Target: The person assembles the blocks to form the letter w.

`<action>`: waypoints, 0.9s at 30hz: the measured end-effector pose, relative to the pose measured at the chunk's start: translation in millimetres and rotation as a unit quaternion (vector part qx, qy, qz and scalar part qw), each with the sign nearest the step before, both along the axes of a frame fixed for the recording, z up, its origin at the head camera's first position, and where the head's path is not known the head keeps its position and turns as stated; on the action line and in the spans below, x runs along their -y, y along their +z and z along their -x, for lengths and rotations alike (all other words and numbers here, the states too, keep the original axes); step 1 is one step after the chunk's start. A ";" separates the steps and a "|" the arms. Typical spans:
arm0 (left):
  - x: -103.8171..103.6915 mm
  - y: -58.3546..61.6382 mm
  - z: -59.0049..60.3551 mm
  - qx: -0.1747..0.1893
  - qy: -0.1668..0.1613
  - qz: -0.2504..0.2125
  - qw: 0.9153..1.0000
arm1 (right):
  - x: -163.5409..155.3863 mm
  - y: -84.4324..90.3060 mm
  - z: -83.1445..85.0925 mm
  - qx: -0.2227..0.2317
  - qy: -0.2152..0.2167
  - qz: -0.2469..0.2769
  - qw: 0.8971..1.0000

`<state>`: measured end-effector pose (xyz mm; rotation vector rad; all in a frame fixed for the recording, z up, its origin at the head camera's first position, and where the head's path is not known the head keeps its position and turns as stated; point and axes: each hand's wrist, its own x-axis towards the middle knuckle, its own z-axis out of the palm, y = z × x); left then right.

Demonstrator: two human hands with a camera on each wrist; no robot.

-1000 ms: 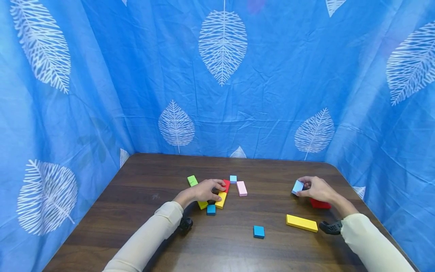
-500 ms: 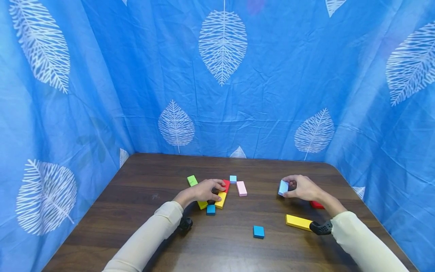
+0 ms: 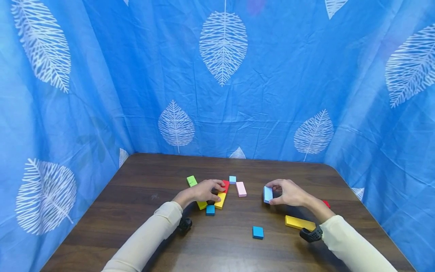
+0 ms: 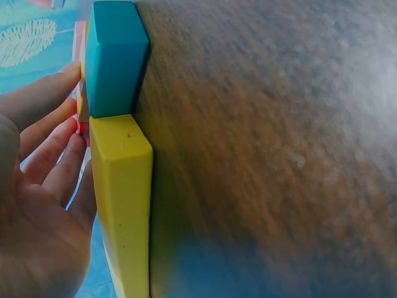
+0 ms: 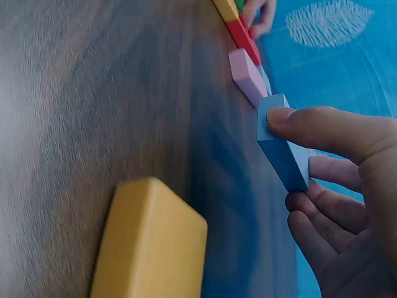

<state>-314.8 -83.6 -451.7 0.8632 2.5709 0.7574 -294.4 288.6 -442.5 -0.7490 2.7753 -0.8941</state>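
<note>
In the head view my left hand (image 3: 203,190) reaches over a row of blocks, its thumb at the yellow block (image 3: 220,200) and its fingertips on the red block (image 3: 225,186). Beside that hand lie a lime green block (image 3: 192,181), a yellow-green block (image 3: 202,205) and a small teal block (image 3: 210,210). My right hand (image 3: 289,193) pinches a light blue block (image 3: 268,194) between thumb and fingers. The right wrist view shows the thumb on one end of this light blue block (image 5: 284,149) and fingers at the other, with a pink block (image 5: 247,77) beyond it.
A small pale blue block (image 3: 232,179) and the pink block (image 3: 241,189) lie between the hands. Nearer me are a blue square block (image 3: 258,232) and a long yellow block (image 3: 300,223). Another red block (image 3: 326,203) is mostly hidden behind the right forearm. Blue curtain surrounds the table.
My right hand has carried the light blue block leftward across the table, toward the pink block, and the block has turned. The left hand has stayed where it was.
</note>
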 end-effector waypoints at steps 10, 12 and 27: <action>0.9 1.4 0.2 -0.002 -0.004 -0.002 1.000 | 22.1 -5.4 -6.5 -0.012 0.057 -0.005 0.998; 0.8 1.3 0.5 -0.001 -0.006 -0.005 1.000 | 26.0 -5.1 -7.6 -0.010 0.067 -0.005 0.998; 1.1 -1.2 1.1 0.002 -0.006 -0.009 1.000 | 55.6 -7.0 -14.1 -0.008 0.120 -0.020 0.993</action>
